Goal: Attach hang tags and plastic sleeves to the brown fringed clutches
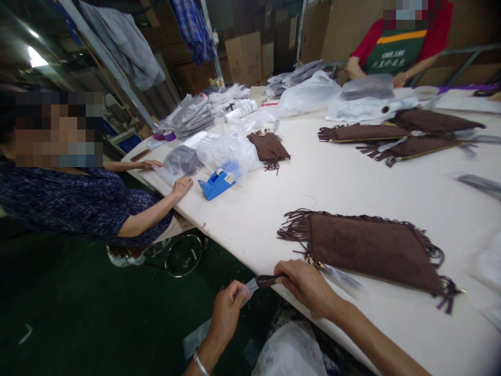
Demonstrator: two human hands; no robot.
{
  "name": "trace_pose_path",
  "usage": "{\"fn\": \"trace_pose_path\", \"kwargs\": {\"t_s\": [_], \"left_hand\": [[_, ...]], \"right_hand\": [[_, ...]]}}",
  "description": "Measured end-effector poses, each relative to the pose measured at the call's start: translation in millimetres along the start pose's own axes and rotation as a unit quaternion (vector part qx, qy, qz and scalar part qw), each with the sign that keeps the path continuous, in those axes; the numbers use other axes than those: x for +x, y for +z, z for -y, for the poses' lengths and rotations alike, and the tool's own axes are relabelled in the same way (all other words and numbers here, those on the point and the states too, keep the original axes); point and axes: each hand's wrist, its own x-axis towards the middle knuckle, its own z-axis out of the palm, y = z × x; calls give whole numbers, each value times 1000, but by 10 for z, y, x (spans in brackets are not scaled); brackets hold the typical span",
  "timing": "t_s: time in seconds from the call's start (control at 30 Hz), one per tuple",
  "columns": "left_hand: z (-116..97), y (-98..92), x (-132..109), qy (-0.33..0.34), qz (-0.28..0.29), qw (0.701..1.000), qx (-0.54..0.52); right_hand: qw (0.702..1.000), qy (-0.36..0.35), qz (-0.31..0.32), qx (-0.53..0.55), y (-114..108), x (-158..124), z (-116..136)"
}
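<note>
Cardboard boxes (245, 55) line the back of this dim workroom, and a long white table (352, 183) runs from my 6 o'clock out toward 1 o'clock.

At 6 o'clock, just off the table's near edge, my left hand (226, 314) has thumb and forefinger pinched shut on a small clear sleeve (247, 289). I hold it out in the air, I think, so the film stays flat and its mouth faces my other hand. My right hand (307, 286) rests on the table edge with its fingers closed around a dark brown strap (267, 281), whose tip points at the sleeve and touches it. The strap seems to run back under my palm toward the near corner of the brown fringed pouch (371, 249); my hand hides the join. The pouch lies flat at 3 o'clock from my right hand, close enough for the strap to reach without lifting it.

A blue tape dispenser (216, 184) sits at 11 o'clock, just beside a co-worker's hand (182, 185) and a heap of plastic bags (229, 151), probably kept within that person's reach. A small fringed piece (268, 147) lies at 12 o'clock. More fringed pouches (415, 134) are spread at 1 o'clock, in front of a person in red (395, 47), well apart from mine.
</note>
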Motion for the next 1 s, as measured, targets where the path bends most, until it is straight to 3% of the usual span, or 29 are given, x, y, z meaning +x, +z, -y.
{"fn": "trace_pose_path", "kwargs": {"t_s": [0.17,0.47,1.0], "left_hand": [[33,1,3,24,5,999,37],[23,0,20,17,44,998,-29],[31,21,39,-24,90,995,-36]], "right_hand": [[1000,-10,-1,6,-37,2,-9],[1000,0,-26,4,-25,12,28],[998,-57,9,-22,-44,-15,-61]]}}
